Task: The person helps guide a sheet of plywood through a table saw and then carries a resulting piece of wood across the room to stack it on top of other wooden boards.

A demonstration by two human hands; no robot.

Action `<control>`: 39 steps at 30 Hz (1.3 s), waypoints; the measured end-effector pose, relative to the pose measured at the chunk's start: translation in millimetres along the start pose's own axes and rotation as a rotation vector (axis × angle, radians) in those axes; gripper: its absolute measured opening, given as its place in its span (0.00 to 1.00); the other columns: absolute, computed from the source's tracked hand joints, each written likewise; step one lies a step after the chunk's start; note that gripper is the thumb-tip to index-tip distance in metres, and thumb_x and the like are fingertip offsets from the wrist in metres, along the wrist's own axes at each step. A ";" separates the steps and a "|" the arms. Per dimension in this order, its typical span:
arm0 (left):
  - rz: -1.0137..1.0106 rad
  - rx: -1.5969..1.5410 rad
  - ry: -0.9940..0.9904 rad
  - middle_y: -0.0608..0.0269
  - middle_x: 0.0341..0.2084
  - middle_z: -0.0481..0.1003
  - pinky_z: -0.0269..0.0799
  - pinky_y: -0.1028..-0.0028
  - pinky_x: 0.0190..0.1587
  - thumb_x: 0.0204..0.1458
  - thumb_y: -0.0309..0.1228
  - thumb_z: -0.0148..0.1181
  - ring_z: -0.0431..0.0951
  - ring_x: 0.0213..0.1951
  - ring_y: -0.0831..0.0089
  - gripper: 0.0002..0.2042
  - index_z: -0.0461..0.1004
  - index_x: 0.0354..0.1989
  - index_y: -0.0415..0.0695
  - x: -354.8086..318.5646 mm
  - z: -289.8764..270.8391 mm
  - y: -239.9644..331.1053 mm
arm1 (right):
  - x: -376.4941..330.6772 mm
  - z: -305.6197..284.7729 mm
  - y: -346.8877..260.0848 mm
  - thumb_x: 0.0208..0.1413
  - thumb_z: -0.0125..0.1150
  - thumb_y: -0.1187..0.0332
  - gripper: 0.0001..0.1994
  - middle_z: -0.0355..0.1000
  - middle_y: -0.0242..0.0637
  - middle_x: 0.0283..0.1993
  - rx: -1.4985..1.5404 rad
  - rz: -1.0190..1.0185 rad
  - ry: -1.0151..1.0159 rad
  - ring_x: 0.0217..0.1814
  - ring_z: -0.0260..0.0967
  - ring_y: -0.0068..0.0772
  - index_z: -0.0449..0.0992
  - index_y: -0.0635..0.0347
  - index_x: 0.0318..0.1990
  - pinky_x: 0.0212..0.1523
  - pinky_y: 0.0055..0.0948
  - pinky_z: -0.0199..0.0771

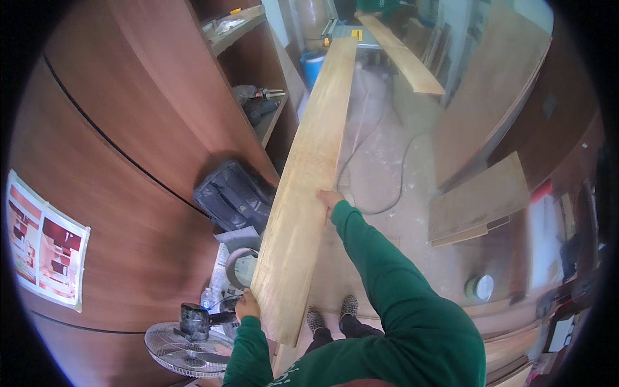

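Observation:
A long pale wooden board point(308, 174) stretches away from me, its far end at a saw table point(369, 40) with a yellow part. My left hand point(247, 306) is closed on the board's left edge close to its near end. Farther along, my right hand point(331, 201) grips the right edge, fingers on the upper face. The undersides of both grips are hidden by the board.
Beyond the saw, a co-worker in a green sleeve point(380, 6) is beside a second board point(403, 55). A fan point(190, 348) and black case point(233, 193) stand left. A cable point(401, 174) crosses the floor. Panels point(480, 197) lean right, near a can point(479, 287).

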State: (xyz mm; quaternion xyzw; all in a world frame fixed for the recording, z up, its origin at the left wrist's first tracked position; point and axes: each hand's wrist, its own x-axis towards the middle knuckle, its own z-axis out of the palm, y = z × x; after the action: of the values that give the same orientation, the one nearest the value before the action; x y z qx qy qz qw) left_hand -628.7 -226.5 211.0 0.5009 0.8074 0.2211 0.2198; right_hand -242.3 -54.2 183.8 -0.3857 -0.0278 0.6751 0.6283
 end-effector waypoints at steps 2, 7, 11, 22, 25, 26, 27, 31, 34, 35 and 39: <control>-0.047 -0.026 -0.005 0.36 0.25 0.73 0.66 0.57 0.38 0.53 0.53 0.44 0.75 0.33 0.44 0.29 0.76 0.28 0.33 -1.0 -4.0 -31.2 | -20.6 33.5 10.3 0.52 0.60 0.74 0.16 0.72 0.47 0.40 -0.132 -0.007 0.055 0.39 0.73 0.46 0.66 0.66 0.48 0.39 0.51 0.76; -0.073 -0.168 -0.047 0.39 0.22 0.75 0.67 0.61 0.36 0.52 0.51 0.51 0.76 0.27 0.55 0.28 0.77 0.28 0.31 -7.3 1.3 -78.5 | -50.6 26.6 33.0 0.50 0.60 0.75 0.17 0.73 0.43 0.38 -0.276 -0.208 0.129 0.36 0.73 0.42 0.66 0.64 0.48 0.34 0.44 0.77; -0.012 -0.184 -0.011 0.55 0.10 0.69 0.62 0.62 0.25 0.52 0.48 0.56 0.64 0.15 0.69 0.27 0.72 0.16 0.31 -9.1 -21.7 -116.2 | -108.5 46.9 53.4 0.52 0.61 0.69 0.21 0.71 0.40 0.44 -0.309 -0.148 0.048 0.42 0.72 0.38 0.64 0.59 0.53 0.38 0.40 0.76; 0.090 -0.014 0.011 0.53 0.09 0.68 0.58 0.58 0.23 0.51 0.47 0.57 0.66 0.15 0.66 0.27 0.68 0.13 0.32 -5.3 -54.2 -187.7 | -104.0 -19.1 -92.7 0.59 0.51 0.65 0.21 0.67 0.48 0.53 -0.109 -0.261 0.036 0.54 0.67 0.45 0.62 0.69 0.55 0.57 0.42 0.67; 0.107 -0.274 -0.158 0.51 0.30 0.76 0.68 0.61 0.37 0.54 0.40 0.55 0.75 0.33 0.62 0.17 0.72 0.37 0.35 21.3 -16.3 -314.7 | -124.7 -1.7 -68.1 0.54 0.55 0.72 0.19 0.69 0.48 0.49 -0.217 -0.321 0.177 0.49 0.69 0.43 0.64 0.70 0.52 0.53 0.40 0.71; 0.168 -0.459 -0.199 0.50 0.35 0.76 0.70 0.62 0.42 0.54 0.37 0.56 0.76 0.37 0.60 0.17 0.73 0.45 0.36 28.9 -5.3 -348.0 | -135.7 0.6 -63.7 0.52 0.56 0.73 0.20 0.69 0.48 0.48 -0.236 -0.401 0.140 0.49 0.70 0.43 0.64 0.70 0.52 0.51 0.39 0.72; 0.415 -0.017 -0.316 0.50 0.36 0.76 0.71 0.62 0.42 0.54 0.40 0.55 0.76 0.37 0.58 0.18 0.73 0.45 0.37 39.2 2.3 -343.7 | -155.5 -2.0 -71.6 0.52 0.56 0.74 0.19 0.70 0.48 0.47 -0.205 -0.442 0.145 0.48 0.70 0.43 0.65 0.70 0.52 0.50 0.39 0.72; 0.737 0.504 -0.262 0.50 0.30 0.72 0.72 0.61 0.39 0.58 0.46 0.44 0.74 0.32 0.55 0.20 0.73 0.38 0.40 56.2 46.9 -355.0 | -193.8 -3.0 -92.8 0.50 0.56 0.76 0.19 0.72 0.47 0.44 -0.154 -0.519 0.139 0.45 0.72 0.41 0.65 0.70 0.51 0.47 0.39 0.73; 0.550 0.244 -0.259 0.50 0.31 0.73 0.71 0.61 0.39 0.58 0.47 0.43 0.74 0.32 0.55 0.21 0.73 0.39 0.39 51.0 78.5 -319.2 | -220.2 6.8 -119.8 0.50 0.57 0.76 0.19 0.72 0.47 0.45 -0.237 -0.604 0.187 0.44 0.72 0.41 0.65 0.71 0.51 0.47 0.39 0.74; 0.518 0.182 -0.259 0.50 0.31 0.73 0.71 0.61 0.39 0.58 0.47 0.43 0.74 0.32 0.55 0.21 0.73 0.39 0.39 48.9 86.1 -304.4 | -232.1 15.0 -127.8 0.50 0.57 0.76 0.19 0.72 0.47 0.45 -0.270 -0.639 0.202 0.44 0.72 0.40 0.65 0.71 0.50 0.46 0.39 0.74; 0.506 0.060 -0.277 0.50 0.31 0.73 0.71 0.61 0.39 0.58 0.48 0.43 0.73 0.32 0.55 0.22 0.73 0.40 0.38 48.6 105.1 -250.7 | -269.9 32.7 -141.2 0.49 0.58 0.75 0.17 0.72 0.44 0.42 -0.274 -0.663 0.240 0.42 0.72 0.37 0.67 0.72 0.47 0.44 0.35 0.73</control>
State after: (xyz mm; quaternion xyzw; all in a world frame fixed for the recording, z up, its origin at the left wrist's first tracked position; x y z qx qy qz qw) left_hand -766.1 -268.5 -24.8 0.7181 0.6254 0.1745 0.2508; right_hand -167.2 -244.8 411.6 -0.5128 -0.1673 0.3750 0.7539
